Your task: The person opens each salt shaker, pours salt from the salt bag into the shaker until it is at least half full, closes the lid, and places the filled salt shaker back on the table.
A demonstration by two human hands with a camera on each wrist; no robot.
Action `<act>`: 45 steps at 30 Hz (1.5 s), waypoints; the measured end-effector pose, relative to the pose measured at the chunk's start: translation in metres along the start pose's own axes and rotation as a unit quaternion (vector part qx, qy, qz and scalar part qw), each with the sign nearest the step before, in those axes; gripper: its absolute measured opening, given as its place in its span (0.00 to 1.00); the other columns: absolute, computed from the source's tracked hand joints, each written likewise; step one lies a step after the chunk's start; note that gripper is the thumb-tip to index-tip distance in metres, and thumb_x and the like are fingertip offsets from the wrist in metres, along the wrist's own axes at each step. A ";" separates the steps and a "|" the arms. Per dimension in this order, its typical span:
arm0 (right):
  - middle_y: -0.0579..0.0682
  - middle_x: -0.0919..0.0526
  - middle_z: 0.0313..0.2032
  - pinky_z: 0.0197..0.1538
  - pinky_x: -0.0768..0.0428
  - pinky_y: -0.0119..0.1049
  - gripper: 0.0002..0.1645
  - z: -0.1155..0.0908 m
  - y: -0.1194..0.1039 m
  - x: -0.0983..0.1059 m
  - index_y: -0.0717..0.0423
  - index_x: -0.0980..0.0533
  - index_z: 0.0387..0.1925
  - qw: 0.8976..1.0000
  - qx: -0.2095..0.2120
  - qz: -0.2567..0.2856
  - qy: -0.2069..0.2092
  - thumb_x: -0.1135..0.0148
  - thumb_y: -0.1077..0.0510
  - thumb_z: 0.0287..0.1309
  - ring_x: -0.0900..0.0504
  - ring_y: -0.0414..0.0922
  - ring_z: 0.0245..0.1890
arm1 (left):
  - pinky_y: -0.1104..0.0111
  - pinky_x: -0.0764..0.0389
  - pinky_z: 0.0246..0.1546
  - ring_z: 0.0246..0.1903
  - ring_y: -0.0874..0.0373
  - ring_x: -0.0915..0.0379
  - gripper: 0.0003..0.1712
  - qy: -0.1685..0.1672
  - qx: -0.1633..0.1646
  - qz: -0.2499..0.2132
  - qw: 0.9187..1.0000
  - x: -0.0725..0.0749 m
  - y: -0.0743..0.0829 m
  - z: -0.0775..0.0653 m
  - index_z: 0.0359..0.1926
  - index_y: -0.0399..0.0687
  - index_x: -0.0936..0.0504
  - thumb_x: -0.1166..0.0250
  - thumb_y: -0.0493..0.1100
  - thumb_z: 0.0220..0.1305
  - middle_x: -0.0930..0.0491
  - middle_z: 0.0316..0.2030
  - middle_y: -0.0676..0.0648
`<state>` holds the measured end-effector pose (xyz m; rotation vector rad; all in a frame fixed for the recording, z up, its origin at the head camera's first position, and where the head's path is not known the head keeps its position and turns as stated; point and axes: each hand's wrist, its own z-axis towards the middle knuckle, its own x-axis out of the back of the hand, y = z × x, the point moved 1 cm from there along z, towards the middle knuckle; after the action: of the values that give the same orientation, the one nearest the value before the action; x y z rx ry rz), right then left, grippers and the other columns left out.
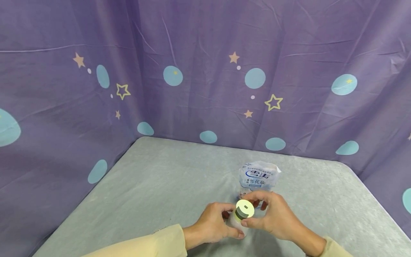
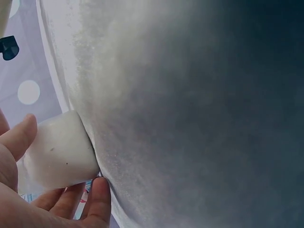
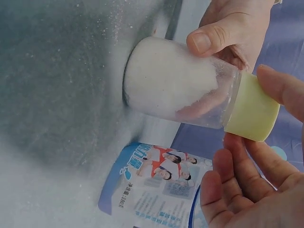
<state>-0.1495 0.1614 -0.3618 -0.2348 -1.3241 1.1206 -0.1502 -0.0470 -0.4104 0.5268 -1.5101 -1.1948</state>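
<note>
A clear seasoning jar, mostly filled with white salt-like grains, stands upright on the cloth. Thumb and fingers of my left hand wrap round its body. The jar carries a pale yellow-green lid with a grey flap on top; my right hand pinches the lid's sides between thumb and fingers. In the right wrist view, the lid sits on the jar's neck. Just behind the hands stands a blue-and-white salt bag, its lower part hidden by the right hand.
A pale grey-green cloth covers the table. White grains lie scattered on it in the right wrist view. Purple curtains with stars and blue dots hang at the back and sides. A small black object shows at the left wrist view's edge.
</note>
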 end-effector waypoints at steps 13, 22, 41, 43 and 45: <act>0.32 0.15 0.38 0.36 0.25 0.35 0.26 -0.013 0.009 0.009 0.37 0.18 0.44 0.999 0.030 -0.027 0.022 0.14 0.48 0.42 0.21 0.36 0.36 | 0.75 0.24 0.36 0.31 0.69 0.24 0.33 -0.002 -0.038 0.025 0.999 -0.005 0.001 0.004 0.49 0.59 0.11 0.11 0.43 0.36 0.15 0.36 0.63; 0.28 0.16 0.35 0.37 0.25 0.35 0.24 -0.020 0.010 0.008 0.33 0.19 0.41 0.997 0.022 -0.053 0.047 0.14 0.47 0.42 0.22 0.34 0.35 | 0.75 0.23 0.33 0.28 0.69 0.23 0.32 -0.004 -0.051 0.013 0.999 -0.007 0.003 0.005 0.48 0.58 0.11 0.11 0.41 0.36 0.15 0.36 0.63; 0.24 0.25 0.27 0.35 0.27 0.33 0.27 -0.025 0.011 -0.002 0.31 0.27 0.29 0.976 0.063 -0.152 0.141 0.13 0.43 0.37 0.27 0.30 0.30 | 0.75 0.23 0.34 0.29 0.69 0.24 0.32 -0.010 -0.031 0.007 0.999 -0.007 0.006 0.006 0.49 0.61 0.10 0.12 0.40 0.37 0.15 0.36 0.64; 0.24 0.24 0.29 0.34 0.26 0.33 0.26 -0.025 0.012 -0.002 0.30 0.26 0.31 0.974 0.063 -0.161 0.144 0.14 0.40 0.37 0.27 0.30 0.31 | 0.75 0.23 0.34 0.29 0.69 0.24 0.32 -0.011 -0.031 0.008 0.999 -0.007 0.006 0.006 0.49 0.61 0.10 0.12 0.40 0.37 0.15 0.36 0.64; 0.25 0.23 0.31 0.35 0.26 0.32 0.27 -0.025 0.012 -0.001 0.31 0.22 0.37 0.975 0.071 -0.159 0.141 0.14 0.38 0.37 0.26 0.30 0.32 | 0.75 0.23 0.34 0.29 0.69 0.24 0.33 -0.009 -0.033 0.010 0.999 -0.007 0.006 0.006 0.49 0.60 0.10 0.12 0.40 0.36 0.15 0.36 0.64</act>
<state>-0.1343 0.1782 -0.3786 -0.0679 -0.9826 0.8691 -0.1515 -0.0365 -0.4078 0.4570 -1.4834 -1.2331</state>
